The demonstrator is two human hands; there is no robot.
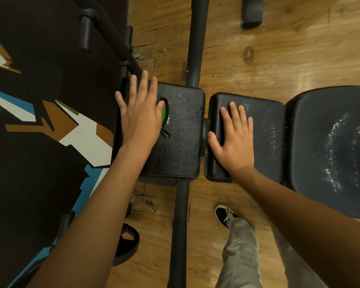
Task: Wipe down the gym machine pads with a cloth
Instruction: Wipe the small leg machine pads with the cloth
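Two black square pads of a gym machine lie side by side under me, both beaded with wet droplets. My left hand [139,113] rests flat with straight fingers on the left pad [183,132], partly covering a green object [164,116] and a small black piece beside it. My right hand [233,134] lies flat, fingers straight, on the left part of the right pad [266,134]. A larger rounded black seat pad [328,150] adjoins on the right, streaked with wet spray. No cloth shows in the head view.
A black steel frame tube [192,48] runs under the pads across a wooden floor [279,59]. A dark painted wall panel [40,121] fills the left. My shoe and grey trouser leg [237,246] stand below, and another black pad [252,11] lies at the top.
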